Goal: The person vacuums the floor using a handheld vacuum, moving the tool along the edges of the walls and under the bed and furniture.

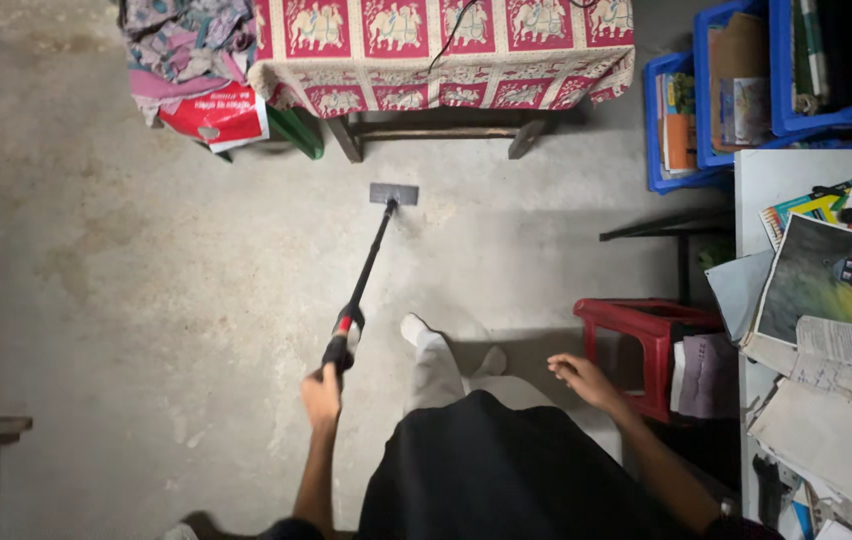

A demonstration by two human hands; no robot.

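A person's left hand grips a long-handled mop, its flat head on the concrete floor just before the cloth-draped bench; the right hand hangs loosely open, holding nothing; cleaning looks underway

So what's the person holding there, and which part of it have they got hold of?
The left hand grips a long-handled floor cleaner at its upper handle end. The right hand holds nothing.
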